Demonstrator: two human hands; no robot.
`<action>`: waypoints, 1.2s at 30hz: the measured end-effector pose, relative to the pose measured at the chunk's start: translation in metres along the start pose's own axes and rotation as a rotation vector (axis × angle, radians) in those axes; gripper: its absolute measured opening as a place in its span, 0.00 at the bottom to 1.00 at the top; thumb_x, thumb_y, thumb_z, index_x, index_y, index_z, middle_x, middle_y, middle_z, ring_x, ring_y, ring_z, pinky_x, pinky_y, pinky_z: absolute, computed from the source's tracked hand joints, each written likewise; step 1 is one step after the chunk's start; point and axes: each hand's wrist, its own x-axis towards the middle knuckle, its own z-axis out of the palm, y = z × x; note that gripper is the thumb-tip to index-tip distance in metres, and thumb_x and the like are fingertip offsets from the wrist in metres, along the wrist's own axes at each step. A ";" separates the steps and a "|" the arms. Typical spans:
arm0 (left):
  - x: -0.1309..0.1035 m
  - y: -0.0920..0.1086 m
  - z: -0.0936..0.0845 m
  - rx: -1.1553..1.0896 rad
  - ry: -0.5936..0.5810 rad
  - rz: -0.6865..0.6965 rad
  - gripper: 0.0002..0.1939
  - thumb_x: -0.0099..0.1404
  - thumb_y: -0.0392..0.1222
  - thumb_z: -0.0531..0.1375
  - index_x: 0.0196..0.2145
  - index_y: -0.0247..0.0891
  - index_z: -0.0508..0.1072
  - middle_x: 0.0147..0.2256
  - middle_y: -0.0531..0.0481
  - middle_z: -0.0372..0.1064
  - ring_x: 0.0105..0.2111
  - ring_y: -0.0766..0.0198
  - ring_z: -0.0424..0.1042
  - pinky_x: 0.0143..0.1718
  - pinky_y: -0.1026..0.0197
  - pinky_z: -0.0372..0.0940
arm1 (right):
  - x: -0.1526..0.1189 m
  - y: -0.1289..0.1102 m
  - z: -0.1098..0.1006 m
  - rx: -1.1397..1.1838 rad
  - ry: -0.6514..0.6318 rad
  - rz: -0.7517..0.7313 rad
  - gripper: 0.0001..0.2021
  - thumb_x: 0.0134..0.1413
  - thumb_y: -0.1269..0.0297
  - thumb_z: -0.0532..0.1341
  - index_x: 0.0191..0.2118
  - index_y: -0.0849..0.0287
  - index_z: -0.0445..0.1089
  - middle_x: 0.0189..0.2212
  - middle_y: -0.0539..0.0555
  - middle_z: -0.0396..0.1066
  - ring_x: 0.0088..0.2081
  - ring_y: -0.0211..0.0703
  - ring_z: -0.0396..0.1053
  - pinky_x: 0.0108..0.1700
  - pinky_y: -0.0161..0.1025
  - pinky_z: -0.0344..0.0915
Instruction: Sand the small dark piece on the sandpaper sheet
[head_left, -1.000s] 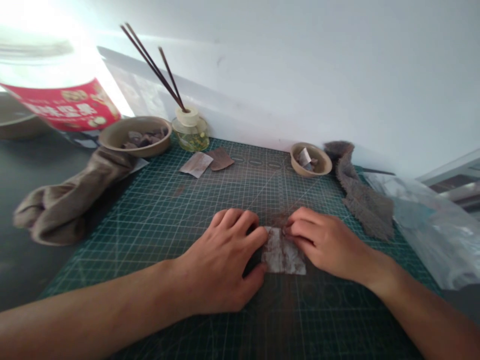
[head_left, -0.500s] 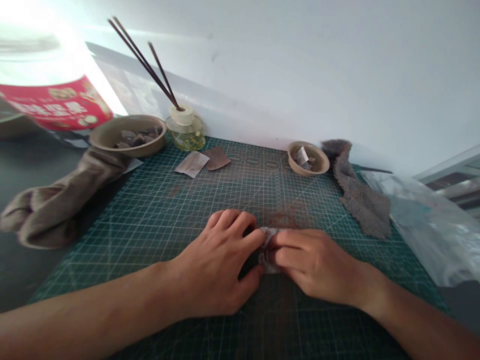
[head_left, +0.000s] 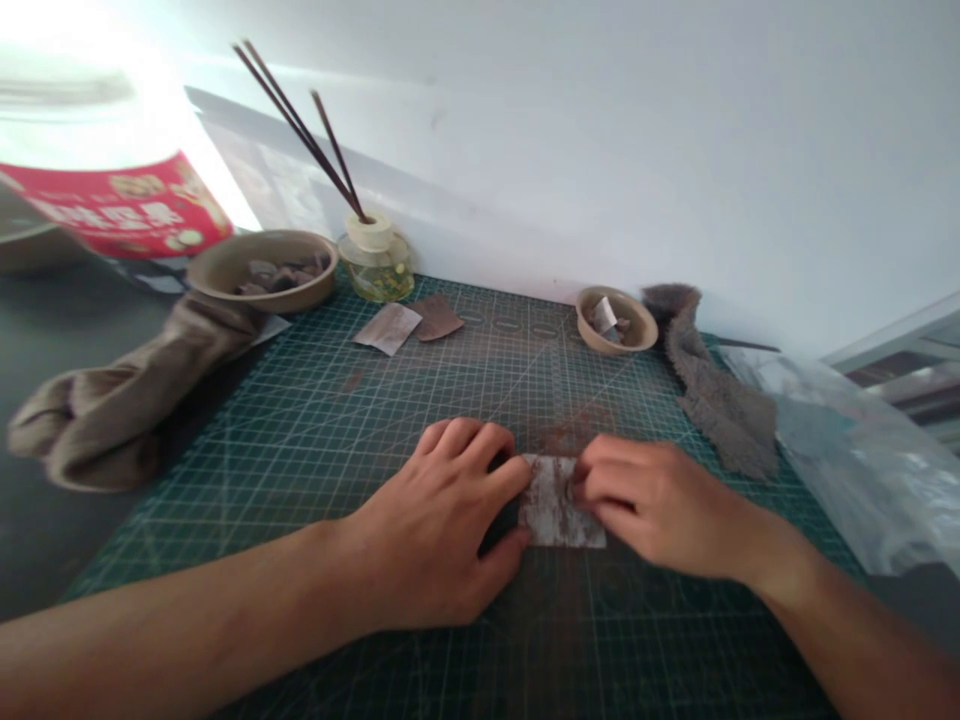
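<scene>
A whitish square piece with brown smudges (head_left: 556, 505) lies flat on the green cutting mat (head_left: 300, 400). My left hand (head_left: 450, 520) rests on the mat, its fingers apart, with forefinger and thumb tips on the piece's left edge. Over the piece's right side is my right hand (head_left: 652, 505), fingers bent and pressed together; what they hold, if anything, is hidden. Farther back, a pale square (head_left: 388, 328) and a brown square (head_left: 437, 317) lie side by side.
At the back left are a bowl of dark scraps (head_left: 262, 270), a reed diffuser (head_left: 377, 260) and a brown cloth (head_left: 127, 400). A small bowl (head_left: 616, 320), a grey fuzzy cloth (head_left: 712, 390) and clear plastic (head_left: 847, 450) lie right. A red-labelled jar (head_left: 127, 205) stands far left.
My right hand has moved right and slightly away from me, uncovering more of the whitish piece. My left hand has stayed almost in place.
</scene>
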 end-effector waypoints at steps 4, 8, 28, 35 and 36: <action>0.000 0.000 -0.001 -0.007 -0.014 0.006 0.10 0.66 0.47 0.58 0.43 0.41 0.70 0.47 0.44 0.63 0.47 0.46 0.61 0.50 0.39 0.59 | 0.002 -0.002 0.001 -0.048 0.058 -0.031 0.08 0.65 0.74 0.58 0.35 0.57 0.70 0.40 0.51 0.72 0.38 0.40 0.71 0.41 0.37 0.64; 0.001 0.000 -0.002 -0.007 -0.008 -0.011 0.10 0.66 0.47 0.59 0.43 0.41 0.70 0.47 0.45 0.63 0.47 0.47 0.61 0.50 0.39 0.58 | 0.000 0.001 -0.007 -0.018 -0.023 0.023 0.07 0.64 0.74 0.59 0.34 0.57 0.69 0.38 0.49 0.71 0.37 0.39 0.70 0.40 0.36 0.63; 0.002 0.001 -0.001 0.004 -0.012 -0.011 0.12 0.65 0.48 0.59 0.43 0.41 0.70 0.47 0.44 0.63 0.47 0.47 0.61 0.49 0.40 0.58 | 0.004 0.001 0.004 -0.007 0.083 0.031 0.06 0.67 0.72 0.58 0.37 0.57 0.71 0.40 0.52 0.72 0.38 0.41 0.71 0.41 0.38 0.65; 0.000 0.000 0.001 0.029 0.002 0.004 0.11 0.65 0.48 0.58 0.43 0.41 0.69 0.46 0.44 0.63 0.47 0.47 0.61 0.49 0.39 0.58 | 0.004 0.000 0.003 -0.089 0.107 0.043 0.07 0.66 0.73 0.57 0.36 0.57 0.70 0.41 0.53 0.72 0.39 0.42 0.71 0.42 0.38 0.64; 0.000 -0.001 0.001 0.030 0.006 0.003 0.12 0.65 0.48 0.58 0.43 0.41 0.69 0.47 0.44 0.63 0.47 0.47 0.61 0.49 0.39 0.58 | 0.003 0.001 0.001 -0.086 0.090 0.068 0.07 0.66 0.72 0.58 0.36 0.57 0.70 0.41 0.52 0.72 0.38 0.41 0.71 0.41 0.38 0.64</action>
